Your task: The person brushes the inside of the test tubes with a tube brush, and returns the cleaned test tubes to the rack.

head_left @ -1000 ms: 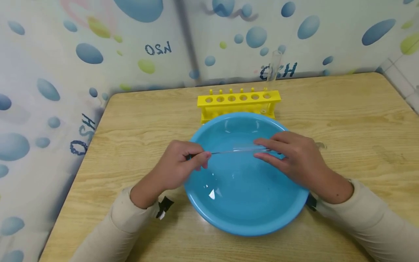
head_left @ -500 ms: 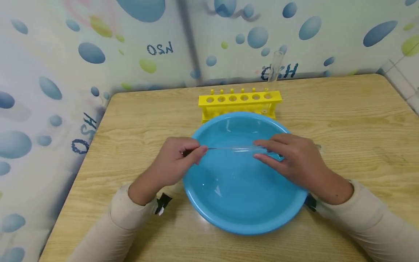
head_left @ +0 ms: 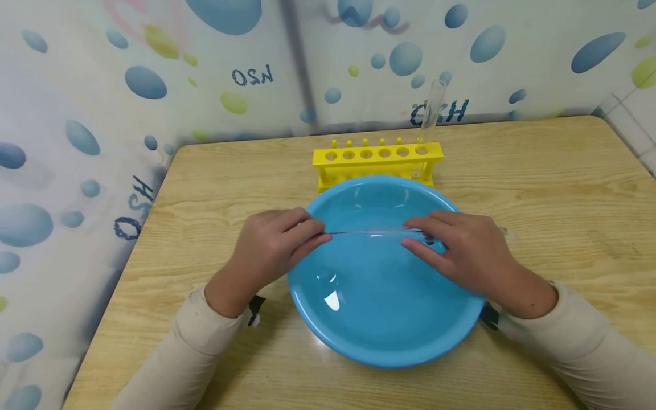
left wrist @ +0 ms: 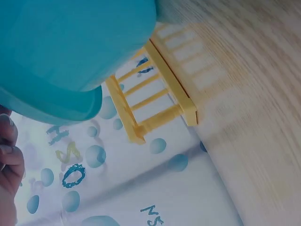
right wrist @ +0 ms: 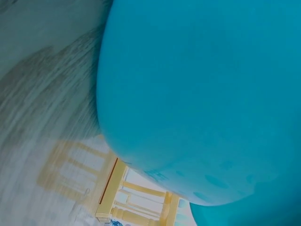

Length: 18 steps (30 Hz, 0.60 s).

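Over the blue basin (head_left: 384, 356), my right hand (head_left: 468, 245) holds a clear glass test tube (head_left: 386, 235) lying nearly level. The tube's far end pokes out past the back of that hand. My left hand (head_left: 271, 242) pinches the thin twisted wire handle of what looks like a test tube brush (head_left: 345, 232). Its wire runs into the tube from the left. Something dark, probably bristles, shows by my right fingers. Part of the left hand's fingers (left wrist: 9, 162) appears at the edge of the left wrist view; the right wrist view shows mostly the basin's outside.
Behind the basin stands a yellow test tube rack (head_left: 376, 156). Another clear test tube (head_left: 434, 108) leans upright in its rightmost hole. The wooden table (head_left: 225, 188) meets a wall covering (head_left: 179, 34) printed with blue and green drops.
My left hand has turned so its back faces up more, still pinching the wire, and has risen slightly in view. The right hand keeps its hold on the tube, almost unmoved.
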Each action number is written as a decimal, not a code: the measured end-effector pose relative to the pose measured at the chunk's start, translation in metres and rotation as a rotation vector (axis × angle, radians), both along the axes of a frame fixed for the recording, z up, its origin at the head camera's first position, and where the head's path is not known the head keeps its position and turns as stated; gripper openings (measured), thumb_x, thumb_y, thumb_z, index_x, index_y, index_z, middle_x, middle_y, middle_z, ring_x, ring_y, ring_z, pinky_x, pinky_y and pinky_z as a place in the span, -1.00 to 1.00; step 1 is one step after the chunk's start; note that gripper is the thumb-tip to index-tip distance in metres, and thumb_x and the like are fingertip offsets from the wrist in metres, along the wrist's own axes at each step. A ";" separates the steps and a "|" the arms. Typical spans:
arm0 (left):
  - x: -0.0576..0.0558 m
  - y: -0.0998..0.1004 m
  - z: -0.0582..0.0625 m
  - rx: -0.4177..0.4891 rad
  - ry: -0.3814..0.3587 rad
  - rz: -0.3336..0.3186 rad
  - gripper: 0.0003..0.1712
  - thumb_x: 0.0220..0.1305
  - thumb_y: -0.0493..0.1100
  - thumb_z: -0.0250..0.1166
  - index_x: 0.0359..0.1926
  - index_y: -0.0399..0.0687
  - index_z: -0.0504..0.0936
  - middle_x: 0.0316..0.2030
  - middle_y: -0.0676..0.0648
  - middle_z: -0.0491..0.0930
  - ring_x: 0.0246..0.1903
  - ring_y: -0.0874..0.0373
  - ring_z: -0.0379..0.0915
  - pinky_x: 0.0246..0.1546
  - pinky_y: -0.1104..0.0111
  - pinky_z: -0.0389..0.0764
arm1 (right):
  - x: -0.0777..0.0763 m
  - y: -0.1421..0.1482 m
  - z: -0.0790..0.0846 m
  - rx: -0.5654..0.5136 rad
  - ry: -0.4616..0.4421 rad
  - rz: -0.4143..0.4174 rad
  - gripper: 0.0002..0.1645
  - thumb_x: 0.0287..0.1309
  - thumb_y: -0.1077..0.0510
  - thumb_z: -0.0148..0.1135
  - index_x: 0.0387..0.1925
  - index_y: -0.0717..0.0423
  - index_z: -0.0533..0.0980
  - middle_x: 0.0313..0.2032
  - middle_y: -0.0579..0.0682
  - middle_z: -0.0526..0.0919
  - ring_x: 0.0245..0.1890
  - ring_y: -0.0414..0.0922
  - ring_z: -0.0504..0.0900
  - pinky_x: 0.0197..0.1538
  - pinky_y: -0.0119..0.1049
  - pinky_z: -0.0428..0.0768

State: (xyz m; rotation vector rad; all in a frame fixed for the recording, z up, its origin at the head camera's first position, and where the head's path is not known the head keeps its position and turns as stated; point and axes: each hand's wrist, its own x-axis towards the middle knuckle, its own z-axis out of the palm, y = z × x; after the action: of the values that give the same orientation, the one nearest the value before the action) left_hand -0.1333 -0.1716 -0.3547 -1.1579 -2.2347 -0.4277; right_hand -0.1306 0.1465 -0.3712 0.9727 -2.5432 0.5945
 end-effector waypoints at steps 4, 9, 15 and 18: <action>-0.001 -0.002 0.000 -0.009 0.028 -0.025 -0.72 0.16 0.00 0.48 -0.32 -0.12 0.70 -0.46 -0.05 0.65 -0.59 0.13 0.56 -0.50 0.37 0.64 | 0.000 0.000 0.000 0.004 0.006 0.002 -0.61 0.17 -0.16 0.40 -0.10 -0.01 0.71 -0.47 -0.12 0.68 -0.51 -0.26 0.61 -0.51 -0.42 0.50; -0.001 -0.003 0.001 -0.013 0.034 -0.033 -0.72 0.16 0.02 0.48 -0.37 -0.11 0.70 -0.49 -0.03 0.66 -0.62 0.15 0.54 -0.53 0.37 0.62 | 0.000 0.000 -0.001 -0.004 0.014 0.004 -0.29 0.32 -0.44 -0.09 -0.12 -0.02 0.72 -0.49 -0.13 0.67 -0.52 -0.26 0.60 -0.51 -0.43 0.49; -0.002 -0.003 0.000 0.018 0.004 -0.043 -0.69 0.28 0.02 0.39 -0.41 -0.14 0.69 -0.49 -0.04 0.68 -0.56 0.13 0.61 -0.49 0.34 0.66 | -0.001 -0.001 -0.001 -0.015 0.023 0.007 -0.18 0.31 -0.49 -0.24 -0.12 -0.02 0.72 -0.47 -0.11 0.70 -0.51 -0.25 0.63 -0.51 -0.40 0.53; -0.002 -0.003 -0.001 0.073 -0.023 -0.065 -0.59 0.41 0.04 0.24 -0.42 -0.18 0.70 -0.52 -0.06 0.67 -0.57 0.13 0.61 -0.50 0.34 0.66 | -0.001 -0.001 -0.002 -0.019 0.024 0.013 -0.18 0.31 -0.49 -0.24 -0.12 -0.03 0.72 -0.46 -0.10 0.71 -0.49 -0.24 0.66 -0.50 -0.39 0.55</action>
State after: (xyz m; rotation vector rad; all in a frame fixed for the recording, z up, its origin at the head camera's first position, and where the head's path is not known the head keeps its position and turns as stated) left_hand -0.1353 -0.1744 -0.3557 -1.1958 -2.1869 -0.5470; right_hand -0.1314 0.1456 -0.3728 0.9843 -2.5077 0.6068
